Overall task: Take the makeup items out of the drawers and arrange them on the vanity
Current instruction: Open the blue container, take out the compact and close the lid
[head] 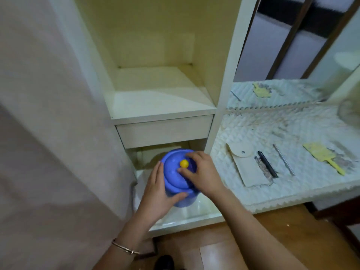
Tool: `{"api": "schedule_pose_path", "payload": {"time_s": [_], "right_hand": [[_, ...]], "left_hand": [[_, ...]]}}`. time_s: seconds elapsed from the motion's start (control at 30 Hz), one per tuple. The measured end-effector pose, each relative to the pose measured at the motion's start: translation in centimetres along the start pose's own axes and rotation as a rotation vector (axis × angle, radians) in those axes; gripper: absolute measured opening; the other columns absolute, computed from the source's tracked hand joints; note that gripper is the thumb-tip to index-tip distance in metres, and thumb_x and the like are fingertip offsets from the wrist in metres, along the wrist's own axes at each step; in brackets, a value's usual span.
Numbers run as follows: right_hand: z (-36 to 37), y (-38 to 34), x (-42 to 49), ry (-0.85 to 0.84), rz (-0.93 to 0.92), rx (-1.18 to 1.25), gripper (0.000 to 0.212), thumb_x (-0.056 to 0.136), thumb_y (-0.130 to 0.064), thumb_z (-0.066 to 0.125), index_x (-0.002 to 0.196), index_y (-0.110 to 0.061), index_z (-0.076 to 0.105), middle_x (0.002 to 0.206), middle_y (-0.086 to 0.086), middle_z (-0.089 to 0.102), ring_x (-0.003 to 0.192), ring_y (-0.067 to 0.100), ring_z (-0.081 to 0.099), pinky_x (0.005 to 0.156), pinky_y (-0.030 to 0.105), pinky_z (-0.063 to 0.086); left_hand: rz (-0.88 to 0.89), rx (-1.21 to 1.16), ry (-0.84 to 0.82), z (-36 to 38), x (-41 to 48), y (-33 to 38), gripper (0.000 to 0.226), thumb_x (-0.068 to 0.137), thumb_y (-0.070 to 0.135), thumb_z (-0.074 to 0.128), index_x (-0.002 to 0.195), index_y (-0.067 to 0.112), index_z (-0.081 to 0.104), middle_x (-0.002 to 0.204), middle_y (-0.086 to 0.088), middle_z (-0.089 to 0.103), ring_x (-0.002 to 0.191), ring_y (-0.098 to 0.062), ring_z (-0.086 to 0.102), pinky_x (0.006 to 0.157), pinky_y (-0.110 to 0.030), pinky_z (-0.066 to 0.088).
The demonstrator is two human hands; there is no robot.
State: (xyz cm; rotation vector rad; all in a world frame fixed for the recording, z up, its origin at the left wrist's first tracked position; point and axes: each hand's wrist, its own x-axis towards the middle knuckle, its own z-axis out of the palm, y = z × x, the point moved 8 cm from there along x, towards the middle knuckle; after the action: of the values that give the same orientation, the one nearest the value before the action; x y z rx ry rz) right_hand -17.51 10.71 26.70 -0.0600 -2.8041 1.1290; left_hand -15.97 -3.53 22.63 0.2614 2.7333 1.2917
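- Left hand (155, 193) grips the blue jar (175, 178) from its 8 o'clock side.
- Right hand (202, 176) clasps its lid from 3 o'clock, fingers beside the yellow knob (184, 163).
- Jar sits above the open drawer (194, 217), 9 o'clock of the pouch (247, 170).

Blue jar (176, 178): round, domed lid on, small yellow knob (184, 163) at lid centre. Tilted, lid toward camera, above the open lower drawer (187, 218). Upper drawer (163, 130) closed.

On the quilted tabletop (292, 129):
- cream flap pouch (247, 168), lying flat
- glittery stick (263, 168) and black pencil (267, 164), side by side at the pouch's right edge
- thin silver rod (284, 159), near but apart
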Motion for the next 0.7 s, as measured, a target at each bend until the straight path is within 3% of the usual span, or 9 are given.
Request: {"api": "schedule_pose_path", "payload": {"time_s": [0.17, 0.23, 0.33, 0.4, 0.47, 0.53, 0.6, 0.7], "right_hand": [[0.4, -0.4, 0.1, 0.036, -0.045, -0.033, 0.033, 0.078, -0.034, 0.068, 0.102, -0.011, 0.066, 0.109, 0.008, 0.062, 0.106, 0.024, 0.05, 0.095, 0.027, 0.037], [-0.8, -0.7, -0.3, 0.072, -0.069, 0.065, 0.038, 0.075, -0.041, 0.063, 0.099, -0.011, 0.067, 0.104, 0.005, 0.063, 0.101, 0.017, 0.052, 0.093, 0.017, 0.036], [-4.6, 0.2, -1.9, 0.257, -0.091, 0.188, 0.038, 0.074, -0.044, 0.058, 0.095, -0.014, 0.067, 0.098, -0.005, 0.062, 0.096, 0.006, 0.053, 0.085, 0.002, 0.033], [-7.2, 2.4, -3.5, 0.432, -0.032, 0.241, 0.027, 0.076, -0.036, 0.064, 0.095, -0.017, 0.066, 0.098, -0.009, 0.061, 0.096, 0.001, 0.052, 0.085, 0.001, 0.035], [-8.2, 6.1, -4.5, 0.541, 0.122, 0.259, 0.017, 0.08, -0.024, 0.068, 0.096, -0.016, 0.066, 0.097, -0.005, 0.06, 0.097, 0.009, 0.053, 0.086, 0.01, 0.039], [-7.6, 10.3, -4.7, 0.538, 0.306, 0.21, 0.015, 0.082, -0.018, 0.065, 0.096, -0.01, 0.066, 0.099, 0.005, 0.061, 0.098, 0.022, 0.054, 0.087, 0.029, 0.043], [-5.8, 13.6, -4.6, 0.431, 0.43, 0.102, 0.019, 0.083, -0.017, 0.064, 0.096, -0.003, 0.066, 0.102, 0.017, 0.062, 0.099, 0.033, 0.055, 0.087, 0.04, 0.044], [-2.7, 16.0, -4.4, 0.231, 0.491, -0.038, 0.025, 0.082, -0.017, 0.065, 0.1, 0.0, 0.066, 0.105, 0.021, 0.062, 0.101, 0.036, 0.055, 0.087, 0.039, 0.043]], "left_hand": [[-0.015, -0.096, -0.02, 0.3, 0.3, -0.7, 0.13, 0.037, 0.074, 0.054, 0.145, 0.017, 0.01, 0.154, 0.002, 0.011, 0.14, -0.011, 0.016, 0.106, -0.016, 0.017], [-0.001, -0.129, -0.013, 0.2, 0.3, -0.7, 0.137, 0.031, 0.081, 0.059, 0.145, 0.018, 0.015, 0.151, 0.004, 0.018, 0.137, -0.01, 0.022, 0.107, -0.02, 0.023], [0.012, -0.152, -0.008, -0.1, 0.5, -0.6, 0.14, 0.028, 0.091, 0.051, 0.143, 0.02, 0.019, 0.146, 0.008, 0.02, 0.129, 0.001, 0.022, 0.104, -0.018, 0.023], [-0.004, -0.148, -0.027, 0.0, 0.5, -0.7, 0.142, 0.025, 0.089, 0.054, 0.143, 0.02, 0.016, 0.145, 0.012, 0.014, 0.126, 0.007, 0.015, 0.104, -0.015, 0.018], [-0.014, -0.143, -0.042, 0.2, 0.5, -0.6, 0.141, 0.026, 0.085, 0.058, 0.143, 0.021, 0.014, 0.143, 0.015, 0.01, 0.126, 0.009, 0.012, 0.105, -0.014, 0.015], [-0.021, -0.156, -0.053, 0.4, 0.3, -0.5, 0.13, 0.036, 0.073, 0.063, 0.144, 0.021, 0.013, 0.147, 0.014, 0.008, 0.126, 0.01, 0.011, 0.105, -0.014, 0.015], [-0.031, -0.176, -0.06, 0.4, 0.1, -0.5, 0.124, 0.04, 0.067, 0.063, 0.144, 0.023, 0.012, 0.146, 0.017, 0.007, 0.126, 0.011, 0.011, 0.105, -0.014, 0.016], [-0.052, -0.174, -0.067, 0.3, 0.0, -0.6, 0.124, 0.04, 0.067, 0.063, 0.144, 0.023, 0.011, 0.137, 0.024, 0.006, 0.126, 0.01, 0.012, 0.104, -0.013, 0.016]]}}
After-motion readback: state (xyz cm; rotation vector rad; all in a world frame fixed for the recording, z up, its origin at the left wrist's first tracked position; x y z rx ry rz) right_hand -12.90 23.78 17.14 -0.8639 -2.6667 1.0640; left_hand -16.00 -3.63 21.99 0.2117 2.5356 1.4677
